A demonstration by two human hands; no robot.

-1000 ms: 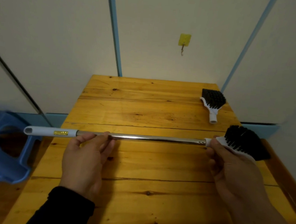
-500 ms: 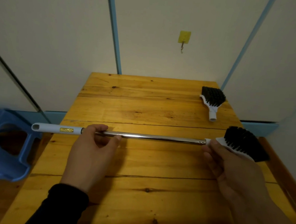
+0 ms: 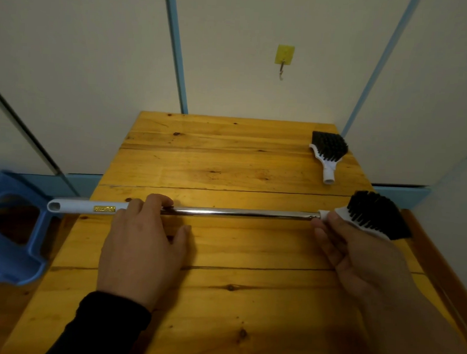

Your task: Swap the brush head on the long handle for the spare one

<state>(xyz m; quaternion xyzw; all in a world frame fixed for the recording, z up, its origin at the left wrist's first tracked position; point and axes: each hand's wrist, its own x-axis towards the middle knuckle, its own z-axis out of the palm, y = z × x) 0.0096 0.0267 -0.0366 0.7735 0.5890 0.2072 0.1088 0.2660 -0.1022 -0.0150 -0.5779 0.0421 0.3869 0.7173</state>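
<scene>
The long handle (image 3: pixel 238 213) lies level across mid-frame above the wooden table (image 3: pixel 227 162); the left hand (image 3: pixel 141 242) grasps its shaft left of centre; the right hand (image 3: pixel 358 255) grips the mounted brush head (image 3: pixel 375 215) at right; the spare head (image 3: pixel 328 152) rests on the table, upper right.

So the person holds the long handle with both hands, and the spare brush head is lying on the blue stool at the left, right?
Not quite. The head view shows the spare brush head lying on the wooden table, at its far right corner, not on the blue stool. The rest holds: the left hand grips the long handle, the right hand its brush end.
</scene>
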